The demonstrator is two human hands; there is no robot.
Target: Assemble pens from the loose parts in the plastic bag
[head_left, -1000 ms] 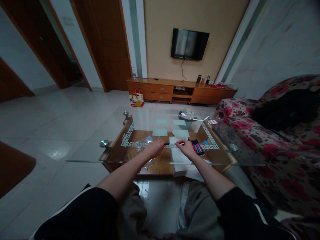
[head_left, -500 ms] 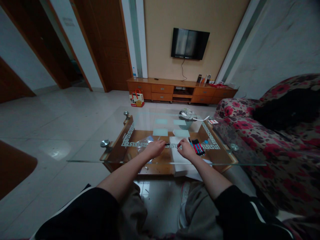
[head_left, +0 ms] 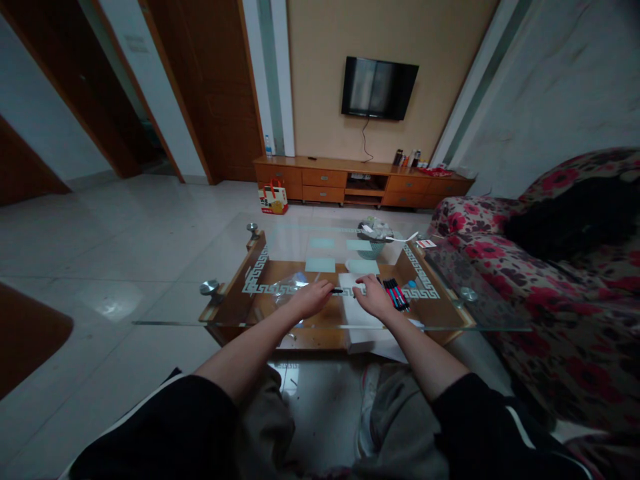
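Over the glass coffee table (head_left: 170,300), my left hand (head_left: 313,298) is closed around a slim black pen (head_left: 337,291), whose end sticks out to the right. My right hand (head_left: 371,297) is a short way to the right, fingers curled, with a tiny dark piece at the fingertips too small to name. A gap separates the two hands. Just right of my right hand lies a row of several pens (head_left: 396,294) in black, red and blue. Beneath my right hand is a white box (head_left: 357,340). Beside my left hand lies a clear plastic bag (head_left: 284,288).
A basket (head_left: 371,249) with crumpled items stands behind the table's far side. A floral sofa (head_left: 565,347) is on the right. A low wooden cabinet (head_left: 323,179) runs along the far wall below a television (head_left: 380,88). A printed bag (head_left: 273,199) stands on the floor.
The pen in my left hand now shows more clearly, its end pointing right. My right hand's fingers have shifted slightly and lifted a little.
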